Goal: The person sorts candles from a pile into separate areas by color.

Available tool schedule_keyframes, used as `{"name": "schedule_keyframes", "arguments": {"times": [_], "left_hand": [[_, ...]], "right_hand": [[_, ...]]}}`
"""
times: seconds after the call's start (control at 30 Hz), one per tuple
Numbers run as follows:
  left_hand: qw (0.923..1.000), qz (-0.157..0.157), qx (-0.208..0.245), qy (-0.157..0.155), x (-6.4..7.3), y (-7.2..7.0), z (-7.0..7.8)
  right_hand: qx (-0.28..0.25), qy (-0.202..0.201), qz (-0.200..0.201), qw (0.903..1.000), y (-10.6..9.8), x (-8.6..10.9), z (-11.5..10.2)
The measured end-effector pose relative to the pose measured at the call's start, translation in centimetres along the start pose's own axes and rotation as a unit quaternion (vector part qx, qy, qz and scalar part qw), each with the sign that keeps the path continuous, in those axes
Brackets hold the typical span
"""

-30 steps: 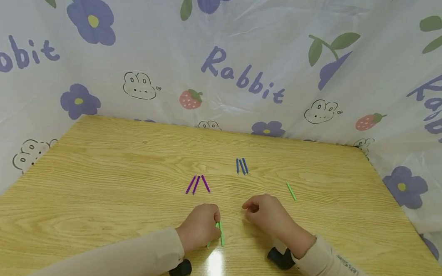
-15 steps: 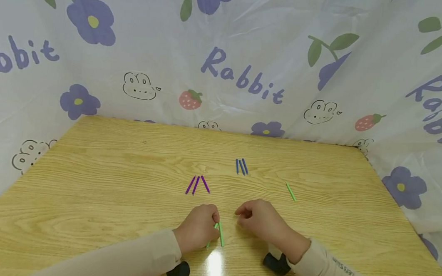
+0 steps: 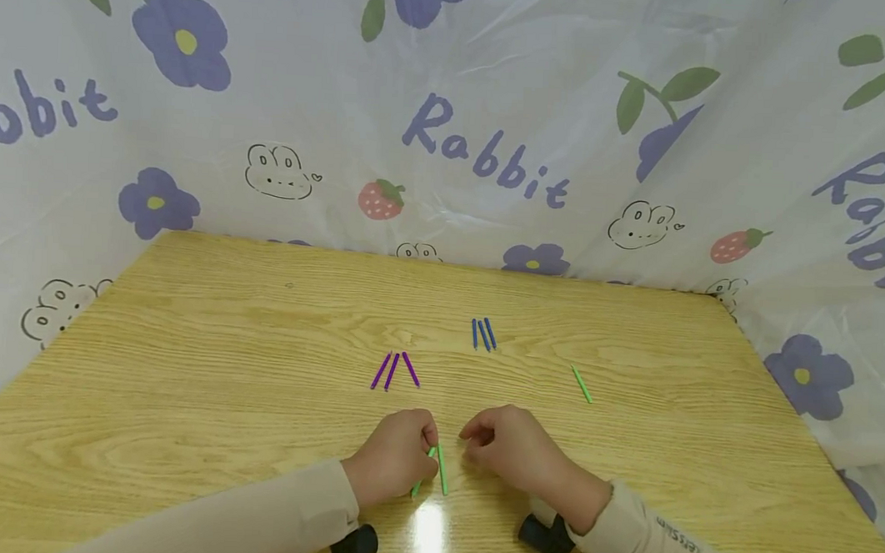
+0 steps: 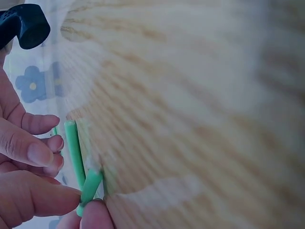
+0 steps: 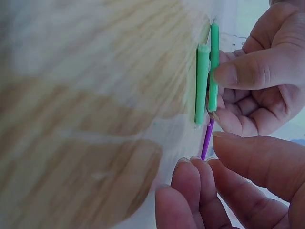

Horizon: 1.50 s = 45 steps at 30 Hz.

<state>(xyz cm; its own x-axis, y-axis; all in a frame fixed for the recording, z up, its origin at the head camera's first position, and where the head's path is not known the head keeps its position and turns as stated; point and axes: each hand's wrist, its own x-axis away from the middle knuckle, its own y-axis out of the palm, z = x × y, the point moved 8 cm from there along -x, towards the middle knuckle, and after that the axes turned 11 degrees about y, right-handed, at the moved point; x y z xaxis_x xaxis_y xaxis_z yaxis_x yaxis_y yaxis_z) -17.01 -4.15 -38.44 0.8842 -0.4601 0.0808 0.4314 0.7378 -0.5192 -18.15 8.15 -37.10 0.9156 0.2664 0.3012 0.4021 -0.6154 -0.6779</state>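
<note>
My left hand (image 3: 396, 454) pinches a thin green pencil-like stick (image 4: 90, 187) between thumb and finger, tilted and low over the table. Just right of it a second green stick (image 3: 443, 470) lies on the wood, with the upper ends of the two close together in the head view. To the right, my right hand (image 3: 512, 447) hovers with loosely bent fingers and nothing in them. Its fingertips (image 5: 223, 138) are apart from both sticks. The right wrist view shows the held stick (image 5: 214, 67) under the left thumb.
Three purple sticks (image 3: 392, 372) lie beyond the left hand, and three blue ones (image 3: 484, 335) farther back. A lone green stick (image 3: 582, 384) lies at the right. A printed cloth (image 3: 345, 121) hangs behind the wooden table (image 3: 222, 323).
My right hand has moved left and slightly nearer the body, closing in on the left hand. The left hand stays almost in place, still pinching the green stick.
</note>
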Motion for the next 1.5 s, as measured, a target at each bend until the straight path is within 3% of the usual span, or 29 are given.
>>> {"name": "schedule_keyframes", "arguments": {"times": [1.13, 1.37, 1.5], "left_hand": [[0.9995, 0.012, 0.029, -0.003, 0.1, -0.4, -0.4], [0.999, 0.032, 0.032, 0.004, 0.3, -1.5, -0.2], [0.9982, 0.052, 0.031, -0.008, 0.2, -2.4, -0.3]], "right_hand": [[-0.005, -0.007, -0.021, 0.9997, 1.3, 0.0, -0.7], [-0.017, -0.003, -0.033, 0.9993, 1.7, 0.1, -0.9], [-0.018, 0.001, -0.036, 0.9992, 1.8, 0.1, -1.0]]}}
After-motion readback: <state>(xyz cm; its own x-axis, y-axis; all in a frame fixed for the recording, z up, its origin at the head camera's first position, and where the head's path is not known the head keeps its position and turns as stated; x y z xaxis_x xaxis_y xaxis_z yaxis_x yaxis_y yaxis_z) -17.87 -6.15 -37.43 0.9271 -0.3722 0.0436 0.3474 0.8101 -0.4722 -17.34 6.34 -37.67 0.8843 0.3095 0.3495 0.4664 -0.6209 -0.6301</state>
